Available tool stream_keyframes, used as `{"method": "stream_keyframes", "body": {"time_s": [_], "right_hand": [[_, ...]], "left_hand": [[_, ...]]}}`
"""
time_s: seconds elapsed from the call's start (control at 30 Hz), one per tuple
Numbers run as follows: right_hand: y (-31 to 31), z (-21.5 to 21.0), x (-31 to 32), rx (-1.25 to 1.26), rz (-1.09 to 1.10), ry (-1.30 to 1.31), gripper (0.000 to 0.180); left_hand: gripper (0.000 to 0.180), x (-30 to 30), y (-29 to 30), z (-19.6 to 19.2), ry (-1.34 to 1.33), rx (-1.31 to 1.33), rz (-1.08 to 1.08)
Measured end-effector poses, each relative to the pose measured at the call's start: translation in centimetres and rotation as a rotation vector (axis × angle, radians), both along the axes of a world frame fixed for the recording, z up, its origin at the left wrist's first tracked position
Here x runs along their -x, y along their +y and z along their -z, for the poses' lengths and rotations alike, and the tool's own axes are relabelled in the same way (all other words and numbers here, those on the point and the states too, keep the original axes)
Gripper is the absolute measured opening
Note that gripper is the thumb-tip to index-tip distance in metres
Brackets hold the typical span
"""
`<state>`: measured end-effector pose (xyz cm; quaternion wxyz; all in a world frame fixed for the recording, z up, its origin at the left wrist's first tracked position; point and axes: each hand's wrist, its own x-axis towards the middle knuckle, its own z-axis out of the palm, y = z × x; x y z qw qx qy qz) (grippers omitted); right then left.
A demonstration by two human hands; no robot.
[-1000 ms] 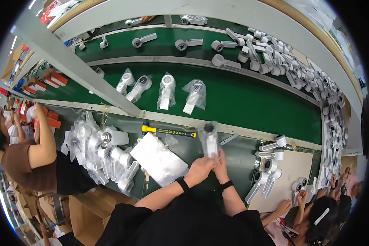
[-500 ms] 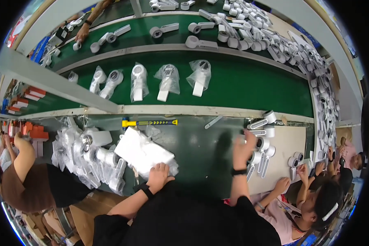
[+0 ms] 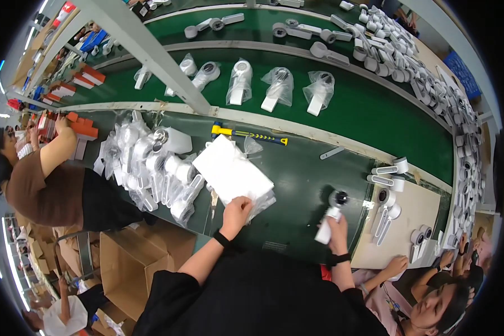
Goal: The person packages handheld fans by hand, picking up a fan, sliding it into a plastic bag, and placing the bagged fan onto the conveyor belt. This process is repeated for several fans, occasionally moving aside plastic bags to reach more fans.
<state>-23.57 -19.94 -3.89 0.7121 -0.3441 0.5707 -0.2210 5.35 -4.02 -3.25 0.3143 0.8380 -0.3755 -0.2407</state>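
My right hand [image 3: 337, 232] is closed around the flat handle of a white device with a round, dark-centred head [image 3: 338, 198], held above the green work table with the head pointing away from me. Its exact kind does not show. My left hand [image 3: 238, 215] has its fingers curled at the near edge of a stack of white plastic bags [image 3: 234, 171], pinching that edge. Just beyond the stack lies a yellow and dark blue hammer [image 3: 252, 135]. Left of it is a pile of bagged white devices [image 3: 154, 162].
Bagged devices [image 3: 240, 83] stand in a row on the green conveyor [image 3: 375, 120]. More unbagged ones [image 3: 385, 210] lie on a beige board [image 3: 425, 207] at right. A grey metal post [image 3: 145, 56] crosses the left. Co-workers sit at both sides; an open carton [image 3: 134, 263] stands lower left.
My right hand has come down and back from the right-hand group with a white device in it. My left hand's fingers have curled at the bag stack. The whole view has shifted.
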Motion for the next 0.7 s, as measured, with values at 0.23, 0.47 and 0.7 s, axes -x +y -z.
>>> {"method": "stream_keyframes", "body": {"time_s": [0.23, 0.47, 0.7], "right_hand": [[4.6, -3.0, -13.2, -0.221, -0.565, -0.483, 0.039], [4.7, 0.9, -14.7, -0.205, -0.486, -0.347, 0.028], [4.7, 1.4, -13.0, 0.433, -0.643, -0.117, 0.03]], "left_hand": [[0.016, 0.5, -0.3, -0.1, 0.231, 0.067, -0.172], [0.013, -0.7, 2.0, 0.6, 0.273, 0.076, -0.235], [0.019, -1.2, 3.2, 1.2, 0.556, 0.149, -0.375]]}}
